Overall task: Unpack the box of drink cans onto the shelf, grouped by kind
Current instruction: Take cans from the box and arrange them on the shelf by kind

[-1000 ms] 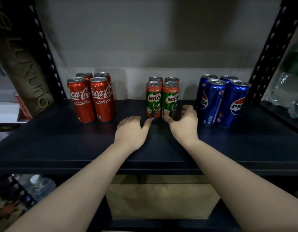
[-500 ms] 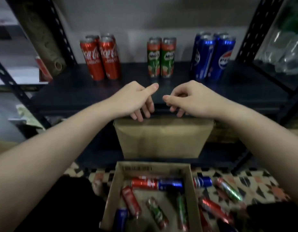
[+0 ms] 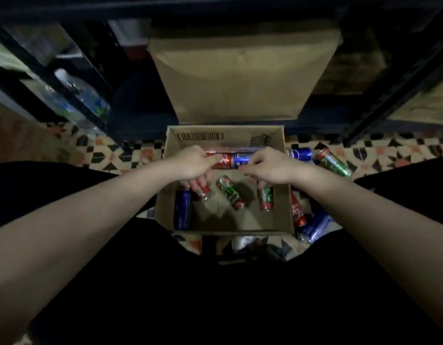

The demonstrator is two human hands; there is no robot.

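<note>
An open cardboard box [image 3: 282, 195] stands on the tiled floor below me. Inside lie a red cola can [image 3: 221, 161] and a blue can [image 3: 242, 159] end to end at the far wall, a blue Pepsi can [image 3: 183, 207] at the left, a small red can [image 3: 203, 192], and two green Milo cans [image 3: 231, 194] [image 3: 266, 199]. My left hand [image 3: 193, 163] hangs in the box with its fingers curled down onto the end of the small red can. Over the right Milo can, my right hand [image 3: 271, 166] has its fingertips at the can's top. Neither hand plainly grips anything.
More cans lie on the floor right of the box: a blue Pepsi can [image 3: 299, 153], a green can [image 3: 335, 163], a red can [image 3: 297, 210], a blue can [image 3: 315, 226]. A closed brown carton [image 3: 240, 70] sits on the bottom shelf. Water bottles [image 3: 83, 95] stand at the left.
My view dropped from the shelf to the floor box. Both hands left the shelf edge and came down into the box, onto the cans.
</note>
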